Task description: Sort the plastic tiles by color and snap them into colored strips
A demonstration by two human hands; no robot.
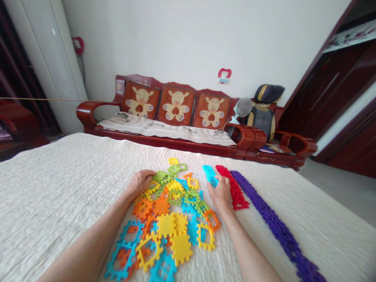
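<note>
A heap of flat plastic puzzle tiles (170, 219) in yellow, orange, green and blue lies on a cream bedspread (58, 188). My left hand (141, 183) rests palm down on the heap's far left edge, fingers curled over green and yellow pieces. My right hand (221, 192) sits at the heap's right side, fingers closed on the near end of a short chain of light blue tiles (209, 173). Right of it lie a red chain (233, 187) and a long purple chain (273, 219), both joined in rows.
Beyond the bed stands a dark red wooden sofa (188, 117) with three bear-print cushions, a small fan (243, 106) and a bag on its right arm. A white cabinet (49, 58) stands at the left, dark wooden doors at the right.
</note>
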